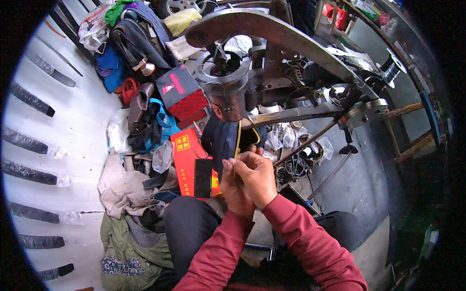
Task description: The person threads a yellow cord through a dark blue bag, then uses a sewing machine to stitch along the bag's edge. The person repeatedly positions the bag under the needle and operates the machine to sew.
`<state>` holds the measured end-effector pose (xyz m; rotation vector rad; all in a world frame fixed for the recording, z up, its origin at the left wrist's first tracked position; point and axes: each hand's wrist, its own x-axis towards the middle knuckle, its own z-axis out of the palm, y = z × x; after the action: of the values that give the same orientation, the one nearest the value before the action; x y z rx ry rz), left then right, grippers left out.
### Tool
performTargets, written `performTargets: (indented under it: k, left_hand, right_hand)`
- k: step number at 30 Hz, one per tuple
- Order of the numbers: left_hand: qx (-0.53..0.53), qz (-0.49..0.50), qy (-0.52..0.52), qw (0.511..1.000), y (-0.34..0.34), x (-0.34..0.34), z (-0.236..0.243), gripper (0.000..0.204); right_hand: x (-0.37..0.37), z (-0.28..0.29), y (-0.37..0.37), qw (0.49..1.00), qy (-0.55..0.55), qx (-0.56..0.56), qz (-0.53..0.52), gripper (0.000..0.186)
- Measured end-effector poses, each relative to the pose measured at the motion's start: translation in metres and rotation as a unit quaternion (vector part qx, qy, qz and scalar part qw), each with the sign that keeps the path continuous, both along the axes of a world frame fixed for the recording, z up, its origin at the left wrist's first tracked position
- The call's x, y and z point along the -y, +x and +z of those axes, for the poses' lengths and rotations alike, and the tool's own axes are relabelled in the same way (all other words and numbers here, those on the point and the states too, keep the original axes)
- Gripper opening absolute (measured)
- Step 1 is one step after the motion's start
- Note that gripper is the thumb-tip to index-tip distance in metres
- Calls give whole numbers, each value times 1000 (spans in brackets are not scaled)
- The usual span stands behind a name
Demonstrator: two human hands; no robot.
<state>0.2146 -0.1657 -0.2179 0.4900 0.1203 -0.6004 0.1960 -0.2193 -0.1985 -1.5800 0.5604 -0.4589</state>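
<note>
My left hand (234, 193) and my right hand (260, 177) meet in front of my lap, wrists close together. The thumb and fingers of both are pinched near one another; whatever lies between the fingertips is too small to make out. Just beyond them hangs a dark cloth-like piece (219, 138) with a yellow edge, below the round metal arm end of a sewing machine (227, 99). Partly hidden by my hands, its lower part cannot be followed. Left of my fingers lies a red card or box (183, 157) with yellow print, a black rectangular strip (203, 178) on it.
A dark and red box (182, 94), bags and clothes are heaped at the left. A green jacket (128, 247) lies beside my knee. On the right are a thread spool (394, 68), a metal rod (330, 177) and a tray of small parts (298, 150).
</note>
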Motion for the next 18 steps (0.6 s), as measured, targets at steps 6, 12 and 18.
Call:
performTargets:
  k: [6,12,18]
  left_hand:
    - [-56,27,79,995,3,-15,22,38]
    - [-32,14,70,997,1,-15,41,41]
    - [-10,-44,-8,999,8,-25,38,50]
  right_hand:
    - [6,2,-5,986,159,30,44,12]
    - [9,21,-6,1000,15,19,-4,22]
    - [2,37,-3,996,-63,60,-21,34]
